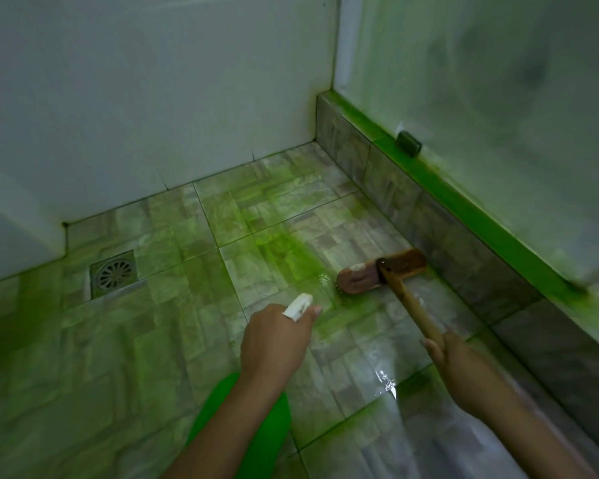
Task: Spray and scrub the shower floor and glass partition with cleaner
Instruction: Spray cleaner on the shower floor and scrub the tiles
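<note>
Scrub brush [381,271], right of centre, lies bristles-down on the wet shower floor [173,340] beside the kerb [412,202] under the glass partition [498,115]; right hand [464,371] grips its handle, angled for pushing. Left hand [274,344] clasps the spray bottle [296,307], nozzle aimed ahead. Drain [113,273] at left; a green clip [408,143] interrupts the kerb top.

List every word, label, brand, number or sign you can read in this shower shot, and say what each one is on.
There is no readable text.
Spray bottle, held in the left hand: only the white nozzle shows, with no print on it.
Scrub brush, its handle held in the right hand: bare wood, no marking.
Floor drain: a spoked pattern, no letters.
Glass partition: streaked, no sign.
</note>
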